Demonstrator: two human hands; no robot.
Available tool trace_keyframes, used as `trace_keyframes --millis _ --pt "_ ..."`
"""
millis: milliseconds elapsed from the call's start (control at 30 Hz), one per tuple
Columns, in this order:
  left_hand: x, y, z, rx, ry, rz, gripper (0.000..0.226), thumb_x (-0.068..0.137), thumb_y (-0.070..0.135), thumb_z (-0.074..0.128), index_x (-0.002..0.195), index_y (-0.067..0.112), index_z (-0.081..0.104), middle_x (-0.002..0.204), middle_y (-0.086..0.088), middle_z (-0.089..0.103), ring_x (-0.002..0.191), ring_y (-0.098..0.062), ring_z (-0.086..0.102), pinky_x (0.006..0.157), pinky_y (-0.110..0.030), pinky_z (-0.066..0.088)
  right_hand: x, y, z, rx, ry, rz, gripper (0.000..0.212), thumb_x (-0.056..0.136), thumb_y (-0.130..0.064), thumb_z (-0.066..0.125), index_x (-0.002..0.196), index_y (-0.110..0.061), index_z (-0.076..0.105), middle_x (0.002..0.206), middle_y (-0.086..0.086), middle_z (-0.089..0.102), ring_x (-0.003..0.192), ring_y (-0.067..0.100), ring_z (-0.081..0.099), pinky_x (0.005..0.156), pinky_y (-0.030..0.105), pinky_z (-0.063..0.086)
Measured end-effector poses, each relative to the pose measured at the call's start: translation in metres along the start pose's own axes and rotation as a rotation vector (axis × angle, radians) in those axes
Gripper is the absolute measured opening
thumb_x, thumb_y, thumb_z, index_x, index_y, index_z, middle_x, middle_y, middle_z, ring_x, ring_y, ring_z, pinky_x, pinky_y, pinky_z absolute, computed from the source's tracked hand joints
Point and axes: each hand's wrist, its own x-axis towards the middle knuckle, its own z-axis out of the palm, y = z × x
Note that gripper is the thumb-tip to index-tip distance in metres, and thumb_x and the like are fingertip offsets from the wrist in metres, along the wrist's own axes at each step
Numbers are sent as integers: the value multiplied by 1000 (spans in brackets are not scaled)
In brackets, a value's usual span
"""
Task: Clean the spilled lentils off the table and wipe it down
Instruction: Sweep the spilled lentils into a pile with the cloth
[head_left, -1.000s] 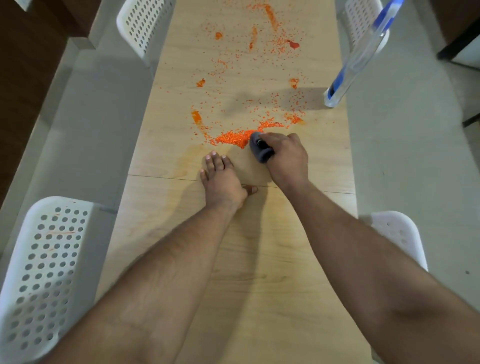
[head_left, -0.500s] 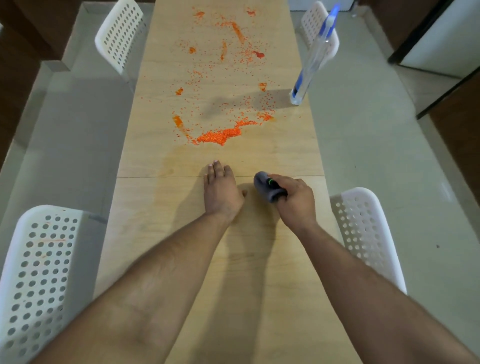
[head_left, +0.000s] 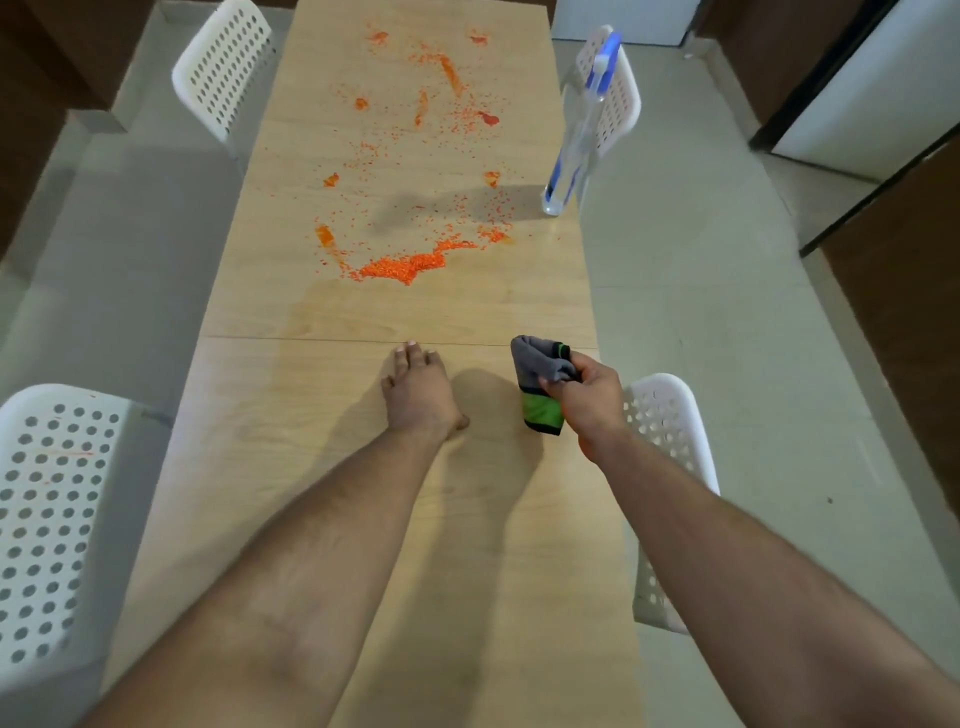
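lentils (head_left: 402, 267) heaped at 12 o'clock, not yet cleared – right hand (head_left: 589, 397) grip pinches cloth (head_left: 540, 384), left hand (head_left: 418, 389) flat on surface (head_left: 322, 467)

Single head-worn view, looking forward and steeply down along the long light wooden table (head_left: 363, 519). Forearms close at 6 o'clock, scattered orange lentils (head_left: 405, 267) farther toward 12 o'clock.

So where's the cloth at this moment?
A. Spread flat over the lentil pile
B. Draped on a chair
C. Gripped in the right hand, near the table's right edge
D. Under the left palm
C: the right hand grips the bunched grey-and-green cloth, well short of the lentil pile.
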Motion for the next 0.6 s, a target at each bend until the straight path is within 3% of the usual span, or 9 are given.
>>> trace_keyframes --millis 133,200,333,467,600 --pt "-4 1 7 -40 26 -50 95 88 18 79 166 18 24 176 -11 4 163 -31 5 125 -47 34 21 6 -6 -34 -41 53 34 90 3 74 113 -23 78 101 -1 79 99 21 74 88 36 63" --pt "-20 21 14 -80 60 -109 84 93 7 66 165 23 27 176 -11 6 162 -32 6 123 -49 35 38 3 -24 -22 -150 85 33 90 3 74 115 -18 76 102 2 78 98 22 73 92 42 62" --pt "-39 44 35 -112 94 -175 75 98 1 49 165 27 29 176 -9 6 162 -29 7 124 -49 31 53 -1 -37 -28 -294 108 30 91 4 72 112 -17 75 96 1 75 90 21 70 82 38 60" --pt "-57 68 48 -267 98 -291 86 93 17 71 166 20 25 177 -8 5 163 -26 5 127 -44 28 57 -5 -56 -151 -394 -11 28 92 2 70 106 -21 76 87 -7 75 78 8 69 65 20 55" --pt "-75 74 54 -274 53 -343 118 81 36 89 168 15 12 177 -5 -2 163 -24 0 128 -42 27 56 -7 -60 -355 -428 -176 24 94 -10 68 105 -29 78 93 -6 78 91 19 73 77 32 61"
